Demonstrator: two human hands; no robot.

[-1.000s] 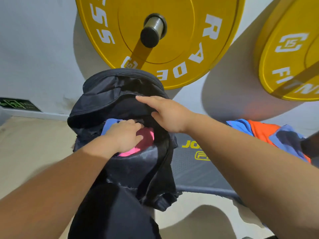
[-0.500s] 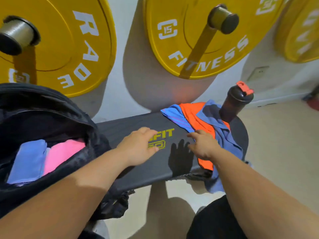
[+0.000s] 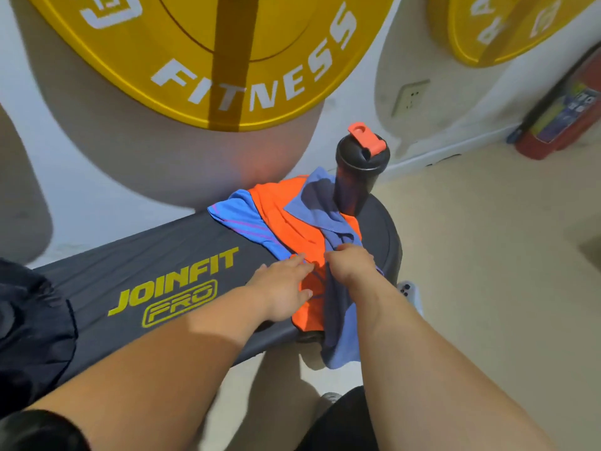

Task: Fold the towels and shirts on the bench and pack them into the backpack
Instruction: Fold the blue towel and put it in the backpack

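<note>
A large yellow weight plate (image 3: 227, 60) lettered FITNESS hangs on the wall above and behind the black shaker bottle (image 3: 357, 180). A second plate (image 3: 504, 24) of the same yellow shows in the upper corner on the bottle's other side. The black desk (image 3: 146, 255), printed JOINFIT PRO in yellow, carries the bottle upright at its rounded end. At the end far from the bottle, cut by the frame, sits the black backpack (image 3: 29, 320); its opening is out of view. Well beyond the bottle, a red fire extinguisher (image 3: 559, 115) leans against the wall.

The unpacked cloths lie in a loose, unfolded heap right against the bottle. A slate-blue towel (image 3: 328, 206) is on top, reaching the bottle's base and trailing over the desk's near edge. An orange cloth (image 3: 283, 216) lies under it. A striped blue cloth (image 3: 240, 219) is lowest, poking out on the side away from the bottle.

Both hands are on the heap, nearer the person than the bottle. The right hand (image 3: 349, 265) has its fingers curled into the slate-blue towel, grasping it where it crosses the orange cloth. The left hand (image 3: 283, 284), just beside it, is released, fingers straight and flat on the orange cloth. A wall socket (image 3: 409, 96) sits on the wall above the bottle.
</note>
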